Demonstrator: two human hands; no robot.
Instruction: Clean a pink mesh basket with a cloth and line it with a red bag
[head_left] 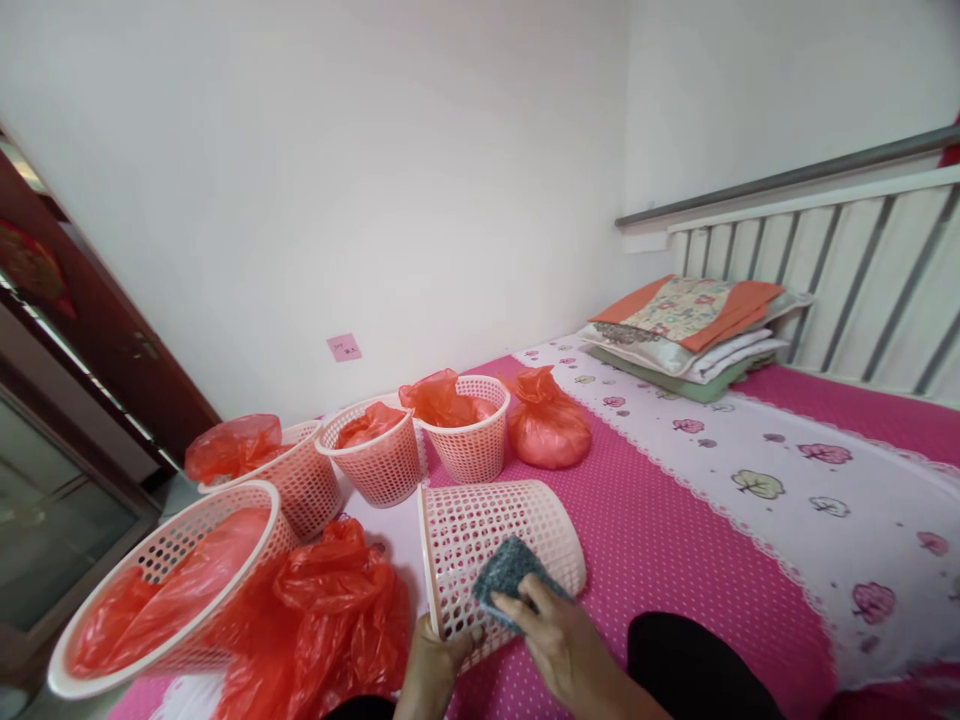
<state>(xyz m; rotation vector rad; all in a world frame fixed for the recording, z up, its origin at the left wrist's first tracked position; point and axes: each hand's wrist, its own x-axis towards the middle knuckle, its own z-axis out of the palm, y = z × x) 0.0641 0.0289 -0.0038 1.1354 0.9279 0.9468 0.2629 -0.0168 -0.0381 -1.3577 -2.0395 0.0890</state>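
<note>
A pale pink perforated plastic wastebasket (551, 515) lies on its side on the bed, its rim facing left. My left hand (439, 665) is closed on the lower part of that rim, thumb on the outer wall. Bent around a dark grey-green cleaning cloth (510, 570), the fingers of my right hand (559, 635) press it against the basket's perforated side. Crumpled red plastic bags (341, 600) lie just left of my left hand.
Several more wastebaskets (379, 478) with red bags in them stand to the left and behind. A tied red bag (551, 425) sits beside them. Folded bedding (690, 320) is stacked by the white headboard (862, 270). A pink note (344, 347) is on the wall.
</note>
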